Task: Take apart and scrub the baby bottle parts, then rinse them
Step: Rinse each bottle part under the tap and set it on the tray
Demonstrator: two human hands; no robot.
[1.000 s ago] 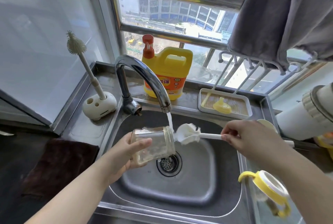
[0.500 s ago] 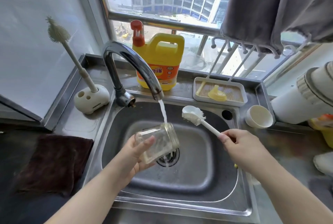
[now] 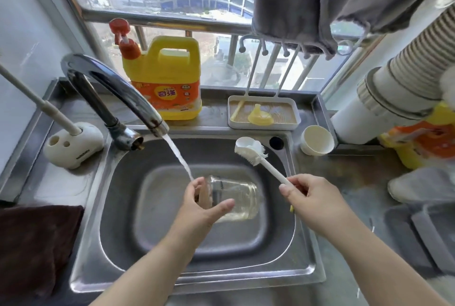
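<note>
While our left hand (image 3: 202, 204) grips the glass bottle (image 3: 236, 198) at frame centre, water running by its base, our right hand (image 3: 312, 197) grasps the brush (image 3: 251, 152). Disassembly seems done; the yellow nipple (image 3: 260, 115) waits in the tray (image 3: 264, 126), upper right; rinsing remains.

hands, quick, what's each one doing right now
Left hand: holding the clear glass bottle body on its side over the sink, near the tap stream.
Right hand: gripping the white bottle brush by its handle, head up.
</note>
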